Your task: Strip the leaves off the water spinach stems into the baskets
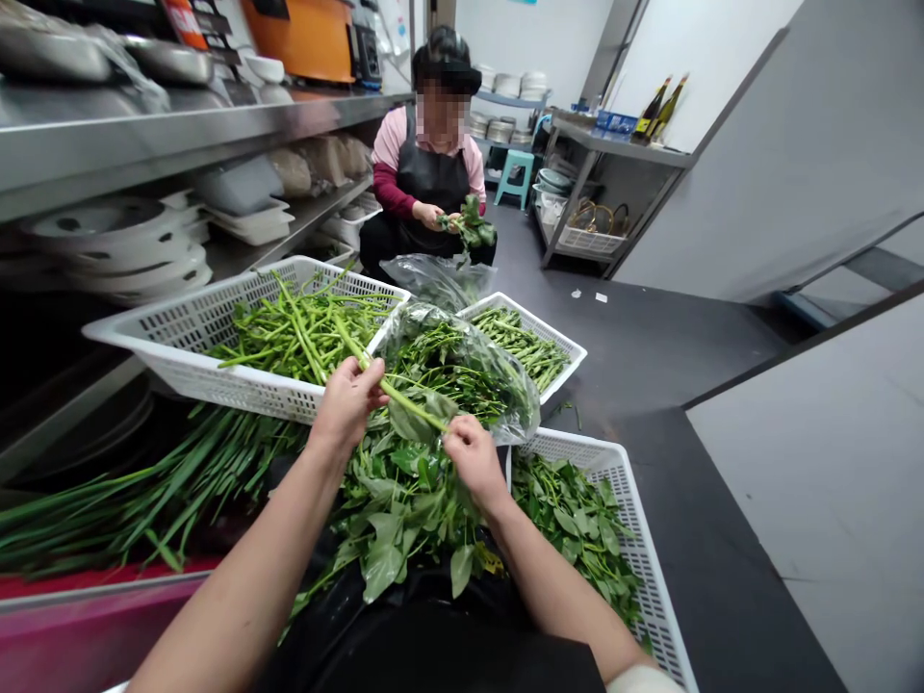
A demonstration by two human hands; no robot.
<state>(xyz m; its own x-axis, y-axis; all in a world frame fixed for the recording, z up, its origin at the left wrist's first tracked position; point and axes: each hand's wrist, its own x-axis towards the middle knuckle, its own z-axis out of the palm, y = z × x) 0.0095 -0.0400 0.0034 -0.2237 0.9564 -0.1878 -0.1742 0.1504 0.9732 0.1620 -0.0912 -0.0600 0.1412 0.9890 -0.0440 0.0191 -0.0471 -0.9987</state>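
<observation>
Left hand (pixel 347 404) and right hand (pixel 474 454) pinched long, smooth green stem (pixel 411 403) | risk: loosened fingers could have dropped it

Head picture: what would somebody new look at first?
Probably the long stem, held in the middle between the left hand and the right hand. Just below is a big heap of leaves, and up to the left a white basket of green stems. Farther back, a person in a dark apron holds greens too.
</observation>
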